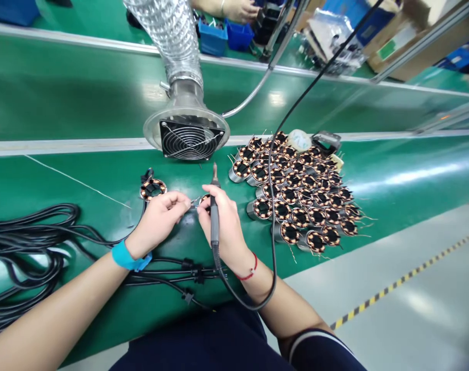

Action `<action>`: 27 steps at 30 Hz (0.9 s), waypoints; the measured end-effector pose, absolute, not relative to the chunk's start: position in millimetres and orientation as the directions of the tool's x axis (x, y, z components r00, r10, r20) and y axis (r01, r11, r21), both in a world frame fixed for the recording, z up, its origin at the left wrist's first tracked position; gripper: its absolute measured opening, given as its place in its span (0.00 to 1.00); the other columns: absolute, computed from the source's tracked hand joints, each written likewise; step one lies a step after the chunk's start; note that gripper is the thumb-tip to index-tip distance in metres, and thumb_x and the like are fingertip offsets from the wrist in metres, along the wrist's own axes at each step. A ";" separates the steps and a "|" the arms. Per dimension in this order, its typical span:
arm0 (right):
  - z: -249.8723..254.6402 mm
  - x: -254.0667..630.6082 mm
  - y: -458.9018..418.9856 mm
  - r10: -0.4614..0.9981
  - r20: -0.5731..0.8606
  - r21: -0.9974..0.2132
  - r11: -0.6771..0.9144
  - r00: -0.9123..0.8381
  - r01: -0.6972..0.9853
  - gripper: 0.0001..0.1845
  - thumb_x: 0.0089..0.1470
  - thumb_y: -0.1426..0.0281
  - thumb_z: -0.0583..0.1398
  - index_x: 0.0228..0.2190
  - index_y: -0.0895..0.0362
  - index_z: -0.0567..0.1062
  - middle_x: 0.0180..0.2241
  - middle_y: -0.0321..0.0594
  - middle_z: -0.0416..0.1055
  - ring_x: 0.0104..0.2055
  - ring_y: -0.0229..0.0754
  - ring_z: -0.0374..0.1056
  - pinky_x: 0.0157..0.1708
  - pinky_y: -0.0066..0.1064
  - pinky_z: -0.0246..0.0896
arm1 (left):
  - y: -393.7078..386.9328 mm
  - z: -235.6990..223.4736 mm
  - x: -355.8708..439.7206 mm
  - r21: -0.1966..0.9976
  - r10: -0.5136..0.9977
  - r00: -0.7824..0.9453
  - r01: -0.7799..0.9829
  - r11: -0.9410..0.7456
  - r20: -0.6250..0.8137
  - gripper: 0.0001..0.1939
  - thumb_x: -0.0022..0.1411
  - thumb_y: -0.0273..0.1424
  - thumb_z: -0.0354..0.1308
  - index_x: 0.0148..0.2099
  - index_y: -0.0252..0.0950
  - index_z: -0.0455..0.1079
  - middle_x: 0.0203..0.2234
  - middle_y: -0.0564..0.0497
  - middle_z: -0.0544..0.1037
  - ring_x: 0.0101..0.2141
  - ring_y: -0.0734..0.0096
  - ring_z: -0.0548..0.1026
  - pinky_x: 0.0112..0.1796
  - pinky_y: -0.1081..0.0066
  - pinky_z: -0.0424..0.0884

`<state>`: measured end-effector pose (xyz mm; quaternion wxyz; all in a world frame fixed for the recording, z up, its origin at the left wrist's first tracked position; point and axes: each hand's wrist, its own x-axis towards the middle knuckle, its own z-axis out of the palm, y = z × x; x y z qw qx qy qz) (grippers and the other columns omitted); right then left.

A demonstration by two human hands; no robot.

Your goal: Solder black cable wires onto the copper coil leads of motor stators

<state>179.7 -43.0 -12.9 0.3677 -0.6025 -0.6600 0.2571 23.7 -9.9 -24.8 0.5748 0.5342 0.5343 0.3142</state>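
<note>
My right hand (226, 221) is closed around a soldering iron (214, 216), its tip pointing away from me toward the fan. The fingers of the same hand also reach a motor stator (204, 199), mostly hidden behind them. My left hand (168, 208) pinches a thin wire end (194, 201) beside that stator. Left of this hand stands another stator (153, 189) with copper windings, a black cable running from it. The iron's black cord (273, 216) loops over my right forearm and up past the stators.
Several wound stators (299, 193) stand grouped on the right of the green bench (103, 175). Coiled black cables (33, 247) lie at left, with plug ends (197, 273) near me. A fume-extractor fan (191, 140) hangs ahead. Across the partition, a person's hand (240, 9) shows near blue bins (213, 37).
</note>
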 end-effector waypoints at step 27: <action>-27.9 192.6 -40.5 0.927 0.364 -0.793 0.358 -0.087 0.494 0.23 0.56 0.75 0.56 0.53 0.50 0.63 0.34 0.34 0.74 0.43 0.41 0.69 0.50 0.40 0.61 | -20.5 -11.9 16.6 0.717 0.885 0.407 0.544 -0.435 0.227 0.07 0.63 0.25 0.50 0.35 0.35 0.69 0.33 0.48 0.75 0.36 0.70 0.72 0.42 0.69 0.66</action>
